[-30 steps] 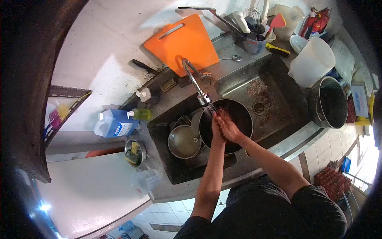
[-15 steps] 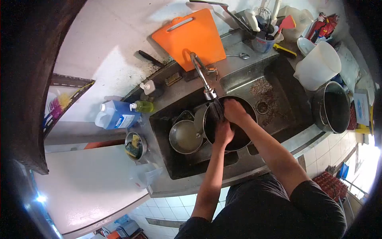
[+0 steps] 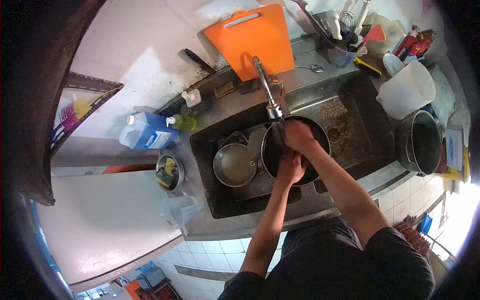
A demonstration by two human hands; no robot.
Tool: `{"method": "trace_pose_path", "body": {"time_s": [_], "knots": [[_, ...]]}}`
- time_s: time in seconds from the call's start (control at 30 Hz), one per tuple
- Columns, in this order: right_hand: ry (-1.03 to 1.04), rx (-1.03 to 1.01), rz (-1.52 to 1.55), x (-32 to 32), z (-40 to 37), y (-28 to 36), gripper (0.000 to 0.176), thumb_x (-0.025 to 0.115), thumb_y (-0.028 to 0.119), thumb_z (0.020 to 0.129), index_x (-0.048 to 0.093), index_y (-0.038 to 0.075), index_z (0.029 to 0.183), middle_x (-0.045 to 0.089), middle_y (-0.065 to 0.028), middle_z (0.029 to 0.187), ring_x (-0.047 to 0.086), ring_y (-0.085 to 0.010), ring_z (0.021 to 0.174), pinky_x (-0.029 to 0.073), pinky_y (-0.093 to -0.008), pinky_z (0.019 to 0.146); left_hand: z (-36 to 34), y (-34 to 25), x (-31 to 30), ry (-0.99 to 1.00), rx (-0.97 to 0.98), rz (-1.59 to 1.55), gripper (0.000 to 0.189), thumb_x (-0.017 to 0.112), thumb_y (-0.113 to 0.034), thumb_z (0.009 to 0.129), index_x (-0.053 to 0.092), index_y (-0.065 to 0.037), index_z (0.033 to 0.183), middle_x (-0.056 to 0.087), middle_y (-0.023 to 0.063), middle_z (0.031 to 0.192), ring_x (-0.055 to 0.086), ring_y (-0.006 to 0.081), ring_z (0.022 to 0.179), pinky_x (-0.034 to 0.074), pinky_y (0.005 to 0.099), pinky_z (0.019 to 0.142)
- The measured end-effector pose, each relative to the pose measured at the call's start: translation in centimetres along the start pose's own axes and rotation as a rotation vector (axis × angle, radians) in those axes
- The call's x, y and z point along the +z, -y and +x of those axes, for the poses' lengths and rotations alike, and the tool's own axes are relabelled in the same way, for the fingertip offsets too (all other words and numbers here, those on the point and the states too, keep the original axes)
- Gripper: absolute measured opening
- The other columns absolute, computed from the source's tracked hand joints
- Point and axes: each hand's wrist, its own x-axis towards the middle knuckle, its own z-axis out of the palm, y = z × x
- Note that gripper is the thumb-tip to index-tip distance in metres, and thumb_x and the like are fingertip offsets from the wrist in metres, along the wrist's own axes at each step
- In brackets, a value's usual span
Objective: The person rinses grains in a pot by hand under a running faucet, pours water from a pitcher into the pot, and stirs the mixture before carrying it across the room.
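Both my hands are down inside a large dark pot [image 3: 321, 132] in the left sink basin. Water [image 3: 278, 134] runs from the flexible faucet [image 3: 273, 109] into the pot, right beside my fingers. My left hand [image 3: 291, 169] reaches over the near rim, its fingers lost in the dark interior. Just above it, my right hand [image 3: 299, 136] is bent down toward the far inner side. Blur and shadow conceal its fingers and anything in them. Left of the pot sits a smaller metal pan [image 3: 235, 166] holding cloudy liquid.
Food scraps [image 3: 336, 111] lie in the right basin. A white bucket [image 3: 409, 90] and another large pot [image 3: 422, 142] stand at the right. An orange cutting board [image 3: 255, 42] leans behind the faucet. A blue jug [image 3: 150, 131] and a bowl of sponges [image 3: 170, 172] are at left.
The view has shifted slightly, so the sink appears a little further right. Both hands stay in the pot under the stream, with a small change in their position.
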Motion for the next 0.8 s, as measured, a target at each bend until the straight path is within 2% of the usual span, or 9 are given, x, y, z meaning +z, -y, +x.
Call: {"method": "trace_pose_path", "body": {"time_s": [0.13, 0.2, 0.27, 0.33, 0.4, 0.57, 0.63, 0.73, 0.8], "knots": [[0.157, -0.365, -0.113, 2.3, -0.3, 3.0, 0.018, 0.059, 0.009, 0.070, 0.068, 0.000, 0.083, 0.066, -0.0221, 0.088, 0.065, -0.0370, 0.089, 0.053, -0.0451, 0.077, 0.0, 1.0, 2.7, -0.034, 0.063, 0.212, 0.061, 0.064, -0.027, 0.080, 0.042, -0.005, 0.133, 0.046, 0.0174, 0.134, 0.049, 0.0324, 0.119, 0.041, 0.0437, 0.098], [0.491, -0.588, -0.179, 3.0, -1.0, 3.5, 0.018, 0.059, 0.008, 0.070, 0.067, -0.002, 0.083, 0.066, -0.0211, 0.086, 0.065, -0.0370, 0.086, 0.053, -0.0450, 0.075, -0.1, 1.4, 3.2, 0.027, 0.021, 0.162, 0.055, 0.058, -0.030, 0.084, 0.043, -0.008, 0.132, 0.046, 0.0167, 0.135, 0.045, 0.0336, 0.122, 0.037, 0.0458, 0.101], [0.477, -0.529, -0.213, 0.6, -1.8, 3.3, 0.018, 0.059, 0.008, 0.072, 0.068, -0.002, 0.083, 0.067, -0.0216, 0.087, 0.066, -0.0362, 0.086, 0.054, -0.0453, 0.075, 0.2, 1.8, 3.5, 0.080, -0.022, 0.109, 0.050, 0.051, -0.033, 0.088, 0.045, -0.010, 0.132, 0.045, 0.0160, 0.136, 0.042, 0.0348, 0.126, 0.034, 0.0479, 0.104], [0.464, -0.474, -0.251, -0.4, -1.4, 2.6, 0.018, 0.058, 0.008, 0.073, 0.069, -0.002, 0.083, 0.067, -0.0220, 0.089, 0.067, -0.0354, 0.086, 0.054, -0.0456, 0.074, 1.0, 2.0, 3.4, -0.084, 0.131, 0.279, 0.054, 0.051, -0.035, 0.089, 0.040, -0.012, 0.137, 0.040, 0.0158, 0.141, 0.038, 0.0331, 0.129, 0.032, 0.0474, 0.106], [0.090, -0.229, -0.151, -0.6, -0.6, 1.9, 0.018, 0.059, 0.007, 0.073, 0.068, -0.003, 0.086, 0.067, -0.0218, 0.089, 0.067, -0.0353, 0.085, 0.055, -0.0456, 0.074, 1.4, 1.6, 2.8, 0.014, 0.078, 0.291, 0.056, 0.051, -0.036, 0.089, 0.038, -0.013, 0.138, 0.037, 0.0156, 0.143, 0.037, 0.0329, 0.130, 0.031, 0.0474, 0.107], [0.306, -0.433, -0.169, -0.8, -1.4, 5.1, 0.018, 0.057, 0.006, 0.076, 0.067, -0.003, 0.088, 0.067, -0.0219, 0.091, 0.067, -0.0353, 0.085, 0.055, -0.0454, 0.073, 0.3, 0.6, 2.3, 0.069, 0.051, 0.231, 0.057, 0.054, -0.033, 0.088, 0.037, -0.012, 0.138, 0.035, 0.0158, 0.144, 0.034, 0.0344, 0.131, 0.031, 0.0480, 0.107], [0.390, -0.457, -0.207, -1.8, -1.9, 5.7, 0.017, 0.055, 0.005, 0.077, 0.067, -0.003, 0.087, 0.067, -0.0221, 0.092, 0.067, -0.0356, 0.085, 0.055, -0.0454, 0.073, -0.3, 1.2, 3.1, -0.109, 0.116, 0.150, 0.058, 0.055, -0.033, 0.087, 0.037, -0.012, 0.138, 0.036, 0.0161, 0.143, 0.034, 0.0365, 0.131, 0.030, 0.0479, 0.107], [0.344, -0.295, -0.159, -2.4, -2.1, 4.6, 0.019, 0.054, 0.005, 0.077, 0.066, -0.003, 0.090, 0.066, -0.0221, 0.092, 0.066, -0.0362, 0.087, 0.055, -0.0457, 0.074, 0.8, 0.3, 2.0, -0.031, 0.084, 0.204, 0.059, 0.052, -0.034, 0.089, 0.035, -0.010, 0.139, 0.036, 0.0154, 0.143, 0.034, 0.0324, 0.132, 0.030, 0.0444, 0.107], [0.072, -0.276, 0.042, -1.2, -1.6, 3.8, 0.025, 0.052, 0.003, 0.077, 0.064, -0.003, 0.098, 0.065, -0.0232, 0.093, 0.064, -0.0368, 0.092, 0.053, -0.0456, 0.080, 1.1, 0.3, 1.9, 0.021, 0.062, 0.175, 0.059, 0.050, -0.037, 0.089, 0.034, -0.010, 0.140, 0.035, 0.0149, 0.144, 0.034, 0.0322, 0.132, 0.029, 0.0445, 0.108]]}}
